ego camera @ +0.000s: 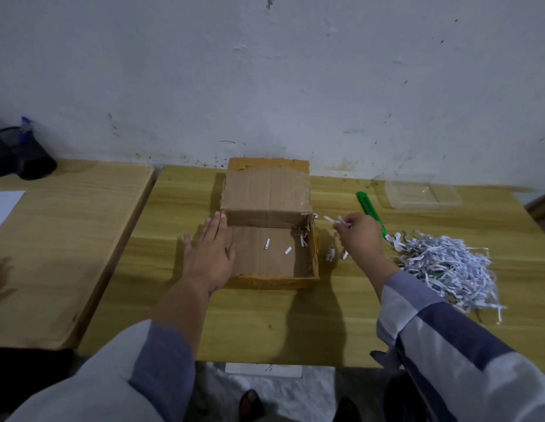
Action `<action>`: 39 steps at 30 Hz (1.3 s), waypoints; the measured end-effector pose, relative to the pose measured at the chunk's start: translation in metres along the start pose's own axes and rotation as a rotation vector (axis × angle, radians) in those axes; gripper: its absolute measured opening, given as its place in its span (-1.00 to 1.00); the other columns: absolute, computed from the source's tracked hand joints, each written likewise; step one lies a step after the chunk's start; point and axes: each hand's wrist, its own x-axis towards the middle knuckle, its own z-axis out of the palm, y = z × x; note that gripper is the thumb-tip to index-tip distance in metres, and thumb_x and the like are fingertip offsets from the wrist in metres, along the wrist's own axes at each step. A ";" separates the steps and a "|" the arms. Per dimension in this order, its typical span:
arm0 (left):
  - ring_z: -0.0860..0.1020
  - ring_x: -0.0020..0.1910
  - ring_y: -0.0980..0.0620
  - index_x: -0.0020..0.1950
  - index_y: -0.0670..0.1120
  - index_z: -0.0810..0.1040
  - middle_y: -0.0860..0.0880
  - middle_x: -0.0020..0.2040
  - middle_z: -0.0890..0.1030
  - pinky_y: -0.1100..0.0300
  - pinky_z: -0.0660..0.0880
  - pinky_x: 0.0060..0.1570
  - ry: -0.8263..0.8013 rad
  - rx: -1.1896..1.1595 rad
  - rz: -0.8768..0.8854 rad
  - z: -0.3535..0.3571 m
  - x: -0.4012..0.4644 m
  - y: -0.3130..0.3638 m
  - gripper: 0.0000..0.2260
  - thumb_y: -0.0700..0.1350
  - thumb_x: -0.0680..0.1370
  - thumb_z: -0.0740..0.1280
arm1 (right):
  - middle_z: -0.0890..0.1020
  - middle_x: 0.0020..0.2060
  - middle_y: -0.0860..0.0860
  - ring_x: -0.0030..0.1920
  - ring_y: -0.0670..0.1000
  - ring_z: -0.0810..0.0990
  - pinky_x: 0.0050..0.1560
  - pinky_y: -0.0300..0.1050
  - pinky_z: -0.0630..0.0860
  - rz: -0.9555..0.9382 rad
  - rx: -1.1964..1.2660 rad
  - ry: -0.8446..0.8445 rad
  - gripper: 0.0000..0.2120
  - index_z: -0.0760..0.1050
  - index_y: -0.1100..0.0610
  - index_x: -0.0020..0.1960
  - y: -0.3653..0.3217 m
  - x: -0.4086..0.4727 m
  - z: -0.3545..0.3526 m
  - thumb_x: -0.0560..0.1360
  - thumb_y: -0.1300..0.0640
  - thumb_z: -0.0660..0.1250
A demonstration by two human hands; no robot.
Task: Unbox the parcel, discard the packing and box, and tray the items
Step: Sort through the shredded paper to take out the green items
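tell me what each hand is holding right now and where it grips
The right hand pinches a few paper shreds by one end in its fingertips. The left hand holds nothing, lying flat against the cardboard box.

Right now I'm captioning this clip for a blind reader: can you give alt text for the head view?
A person's left hand rests flat on the left wall of an open cardboard box holding a few paper scraps, while the right hand pinches paper strips beside it. On the wooden table to the right lie a shredded paper pile, a green cutter and a clear plastic tray.
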 end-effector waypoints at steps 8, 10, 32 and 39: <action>-0.14 0.55 0.07 0.56 -0.03 -0.20 0.05 0.58 -0.18 -0.20 -0.10 0.49 -0.003 -0.008 -0.003 0.000 0.000 0.000 -0.44 0.07 0.65 -0.03 | 0.55 0.22 0.09 0.18 0.18 0.54 0.20 0.11 0.50 -0.010 -0.438 -0.189 -0.61 0.49 0.04 0.29 -0.005 0.000 0.000 0.48 0.24 0.28; -0.15 0.55 0.07 0.55 -0.03 -0.21 0.05 0.58 -0.18 -0.19 -0.11 0.49 -0.003 -0.010 -0.005 -0.001 0.001 0.000 -0.44 0.07 0.65 -0.03 | 0.52 0.22 0.10 0.17 0.21 0.52 0.16 0.08 0.49 -0.129 -0.415 -0.087 -0.64 0.52 0.05 0.25 -0.019 -0.001 0.003 0.47 0.24 0.27; 0.43 -0.07 0.13 0.56 0.13 -0.11 0.07 0.54 0.18 0.26 0.46 -0.27 0.179 -0.427 -0.001 -0.009 0.012 0.021 -0.36 -0.28 0.62 0.11 | 0.34 0.35 0.28 0.33 0.23 0.36 0.26 0.06 0.44 -0.400 -0.820 -0.300 -0.48 0.27 0.28 0.41 -0.058 -0.017 0.054 0.48 0.28 0.30; 0.48 -0.09 0.07 0.56 0.10 -0.13 0.05 0.53 0.20 0.16 0.53 -0.16 0.195 -0.398 -0.005 -0.003 0.015 0.021 -0.35 -0.26 0.61 0.14 | 0.42 0.26 0.24 0.25 0.22 0.46 0.16 0.03 0.49 -0.412 -0.812 -0.280 -0.51 0.33 0.27 0.32 -0.058 -0.018 0.056 0.42 0.36 0.35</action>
